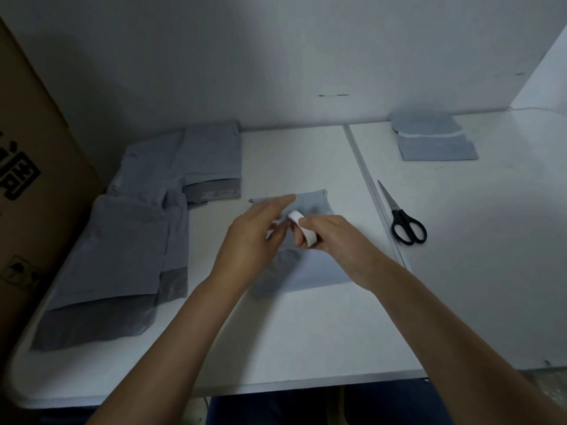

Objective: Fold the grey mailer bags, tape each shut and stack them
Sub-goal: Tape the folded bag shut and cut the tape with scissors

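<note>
A folded grey mailer bag (310, 268) lies on the white table in front of me. My right hand (331, 237) grips a white roll of tape (302, 227) just above the bag. My left hand (254, 234) hovers over the bag's left part, fingers stretched toward the roll; its fingertips meet the tape's free end, though a pinch cannot be made out. Several unfolded grey mailer bags (122, 256) lie spread at the left. A small stack of folded bags (435, 142) sits at the back right.
Black-handled scissors (402, 219) lie right of the seam (374, 191) between the two tabletops. A large cardboard box (33, 167) stands against the table's left side. A white wall (276, 56) closes the back. The table's front edge (306, 384) is near my body.
</note>
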A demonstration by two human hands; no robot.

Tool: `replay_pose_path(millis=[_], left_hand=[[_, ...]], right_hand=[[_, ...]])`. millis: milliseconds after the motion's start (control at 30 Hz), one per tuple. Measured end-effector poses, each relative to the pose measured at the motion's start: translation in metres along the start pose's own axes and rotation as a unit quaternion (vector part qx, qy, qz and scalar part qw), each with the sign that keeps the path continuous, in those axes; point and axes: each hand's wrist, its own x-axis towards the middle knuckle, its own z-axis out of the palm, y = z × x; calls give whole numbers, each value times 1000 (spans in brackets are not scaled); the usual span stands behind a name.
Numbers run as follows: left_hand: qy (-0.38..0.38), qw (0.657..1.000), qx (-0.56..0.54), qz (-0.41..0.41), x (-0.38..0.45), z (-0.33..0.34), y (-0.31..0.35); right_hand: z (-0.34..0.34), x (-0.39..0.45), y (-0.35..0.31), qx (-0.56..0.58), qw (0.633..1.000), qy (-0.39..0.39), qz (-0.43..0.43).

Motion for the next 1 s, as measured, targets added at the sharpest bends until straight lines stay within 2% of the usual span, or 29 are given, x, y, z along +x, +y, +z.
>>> replay_pose_path(millis=[233, 433, 633, 767, 900, 1000], left_hand=[[-66, 996, 37, 50, -5, -7, -3], [-48, 995, 68, 56, -9, -11, -2], [-1, 992, 93, 82, -14, -8, -2], [29, 993, 75, 83, -15, -8, -4], [-20, 989, 120, 88, -14, -9, -6], [-45, 987, 134, 76, -13, -9, -7]], right_hand=[[-1, -5, -4, -5, 996, -87, 23], [3, -3, -2, 31, 994, -98, 29], [10, 2, -4, -12, 995, -87, 55], [11, 4, 2, -78, 994, -65, 26], [10, -2, 3, 77, 990, -112, 21], [9, -2, 4, 67, 991, -111, 21]])
